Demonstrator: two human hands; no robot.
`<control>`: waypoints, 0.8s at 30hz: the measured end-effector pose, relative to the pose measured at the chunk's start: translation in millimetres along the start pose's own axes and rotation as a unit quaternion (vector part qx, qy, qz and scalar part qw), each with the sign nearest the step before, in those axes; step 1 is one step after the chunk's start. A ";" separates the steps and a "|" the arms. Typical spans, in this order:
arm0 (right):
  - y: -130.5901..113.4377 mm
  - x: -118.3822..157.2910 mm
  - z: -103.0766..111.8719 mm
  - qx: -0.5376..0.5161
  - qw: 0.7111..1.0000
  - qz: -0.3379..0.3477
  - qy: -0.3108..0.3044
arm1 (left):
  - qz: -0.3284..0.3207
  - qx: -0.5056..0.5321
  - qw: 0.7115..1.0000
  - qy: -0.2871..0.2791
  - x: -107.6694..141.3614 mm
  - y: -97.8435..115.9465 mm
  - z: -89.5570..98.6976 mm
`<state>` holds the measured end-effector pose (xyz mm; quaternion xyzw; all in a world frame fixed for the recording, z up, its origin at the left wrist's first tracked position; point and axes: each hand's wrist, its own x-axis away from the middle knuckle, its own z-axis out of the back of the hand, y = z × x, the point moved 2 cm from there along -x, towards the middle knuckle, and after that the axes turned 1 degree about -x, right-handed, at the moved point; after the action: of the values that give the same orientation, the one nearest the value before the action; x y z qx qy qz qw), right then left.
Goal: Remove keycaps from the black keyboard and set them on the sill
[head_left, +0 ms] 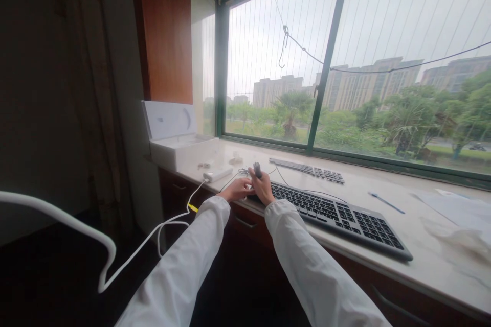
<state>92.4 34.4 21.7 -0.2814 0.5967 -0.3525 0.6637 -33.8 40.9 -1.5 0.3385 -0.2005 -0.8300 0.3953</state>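
Listing, with clock positions read from the hands, 12 being towards the window (pixel 284 66):
1 right hand (pixel 263 187), fingers closed round a small dark object (pixel 257 169) that stands upright above the fist.
1 left hand (pixel 237 190), beside the right, fingers curled at the near left end of the keyboard; whether they grip anything, cannot tell.
1 black keyboard (pixel 333 214), on the front of the bench (pixel 356 184), running from the hands towards 4 o'clock.
1 grey key panel (pixel 324 173), just short of 3 o'clock.
1 blue pen (pixel 386 203), just past 3 o'clock, with loose papers (pixel 456 209) beyond.
1 white power strip (pixel 218 173), between 9 and 10 o'clock.
1 white box (pixel 187 153), lid raised, 10 o'clock.
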 end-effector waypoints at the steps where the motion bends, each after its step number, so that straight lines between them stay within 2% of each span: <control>1: 0.2 0.4 0.0 -0.008 1.000 -0.002 0.001 | 0.005 0.001 1.000 -0.002 0.2 0.2 0.3; 5: 0.4 1.3 -0.1 -0.021 1.000 0.008 0.002 | 0.022 0.004 1.000 0.001 1.0 1.5 0.7; 13: -6.7 2.5 -0.3 0.036 0.998 0.043 -0.009 | 0.059 0.006 0.998 -0.014 0.2 -3.9 -0.5; 17: -11.5 6.1 -1.5 0.059 0.995 0.081 -0.028 | 0.072 -0.003 0.997 -0.023 -1.9 -10.2 -0.6; 22: -9.0 6.8 -3.6 0.083 0.988 0.102 -0.082 | 0.070 -0.011 0.997 -0.021 -6.5 -15.1 -1.2; 24: -8.4 6.3 -3.5 0.082 0.988 0.101 -0.084 | 0.070 -0.011 0.997 -0.022 -7.6 -14.9 -1.6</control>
<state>88.1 24.6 24.1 -0.1928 0.5335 -0.3061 0.7645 -36.9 55.8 -8.5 0.3008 -0.2229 -0.8096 0.4521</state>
